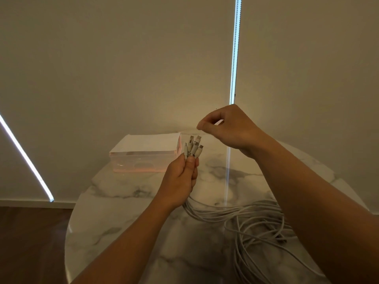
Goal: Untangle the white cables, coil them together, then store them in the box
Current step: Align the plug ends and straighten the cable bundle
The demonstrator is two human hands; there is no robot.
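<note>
My left hand (181, 177) grips a bunch of several white cables just below their plugs (193, 146), which stick up above my fingers. The cables (252, 220) trail down from that hand and lie in loose tangled loops on the marble table (127, 222) at the lower right, partly hidden by my right forearm. My right hand (227, 127) hovers above and to the right of the plugs, fingers curled with thumb and forefinger pinched together; nothing is visibly held. The translucent pink box (143, 152) sits closed at the table's far side, left of the plugs.
The round table's edge curves along the left, with dark wood floor (30, 242) beyond it. A plain wall and closed blinds stand behind the table, with bright slits of light between them.
</note>
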